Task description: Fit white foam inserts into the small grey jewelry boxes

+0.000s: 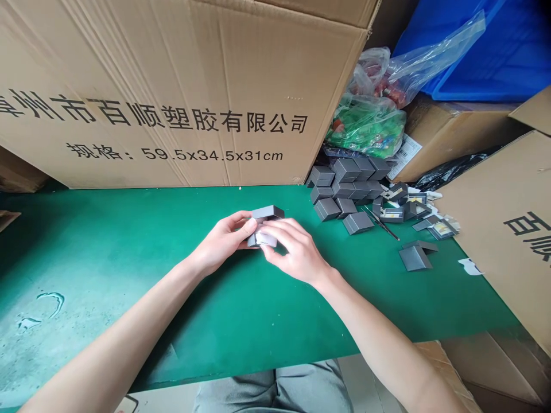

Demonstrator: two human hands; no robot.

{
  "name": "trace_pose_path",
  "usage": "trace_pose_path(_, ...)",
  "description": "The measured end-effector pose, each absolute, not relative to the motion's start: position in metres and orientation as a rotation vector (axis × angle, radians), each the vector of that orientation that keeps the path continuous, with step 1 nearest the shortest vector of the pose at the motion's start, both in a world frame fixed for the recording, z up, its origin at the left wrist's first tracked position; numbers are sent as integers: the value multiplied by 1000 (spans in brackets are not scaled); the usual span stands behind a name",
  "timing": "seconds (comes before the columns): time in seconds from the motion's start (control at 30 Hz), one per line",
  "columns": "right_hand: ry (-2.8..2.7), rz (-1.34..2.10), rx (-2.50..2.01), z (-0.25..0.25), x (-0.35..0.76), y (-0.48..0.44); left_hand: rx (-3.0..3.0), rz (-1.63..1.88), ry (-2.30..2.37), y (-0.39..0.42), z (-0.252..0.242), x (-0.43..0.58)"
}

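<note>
A small dark grey box (267,213) with its lid raised is held above the green table, at the middle of the view. My left hand (227,238) grips it from the left, thumb on the near side. At its opening, my right hand (295,246) has its fingers closed on a pale, whitish piece (263,237) that lies in or at the box. What this piece is, I cannot make out; the fingers partly cover it.
Several closed grey boxes (344,186) are stacked at the right, with opened ones (391,214) and a thin dark tool (383,223) beside them. Another grey box (416,256) stands open nearer. A big carton (185,92) bounds the back; a carton (508,212) stands right. Water (54,301) wets the table's left.
</note>
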State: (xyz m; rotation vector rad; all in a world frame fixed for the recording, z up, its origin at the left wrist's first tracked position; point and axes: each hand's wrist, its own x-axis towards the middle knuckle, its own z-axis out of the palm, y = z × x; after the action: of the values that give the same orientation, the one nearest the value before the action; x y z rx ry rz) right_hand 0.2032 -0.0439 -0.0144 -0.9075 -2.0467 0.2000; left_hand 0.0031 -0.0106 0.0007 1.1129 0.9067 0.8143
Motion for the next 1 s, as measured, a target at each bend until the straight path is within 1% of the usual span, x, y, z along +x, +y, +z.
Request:
trace_pose_path(0.23, -2017, 267, -889, -19, 202, -45, 1119, 817, 900, -11, -1, 4)
trace_pose_path(0.37, -1942, 357, -977, -20, 199, -49, 1126, 830, 891, -12, -2, 6)
trace_pose_path(0.7, -1914, 402, -976, -17, 188, -52, 922, 874, 651, -17, -1, 11)
trace_pose_path(0.87, -1853, 377, -908, -14, 189, -53, 878, 841, 580, -16, 0, 8)
trace_pose_path(1.0, -1761, 282, -978, -11, 192, -51, 836, 863, 608, -16, 2, 8)
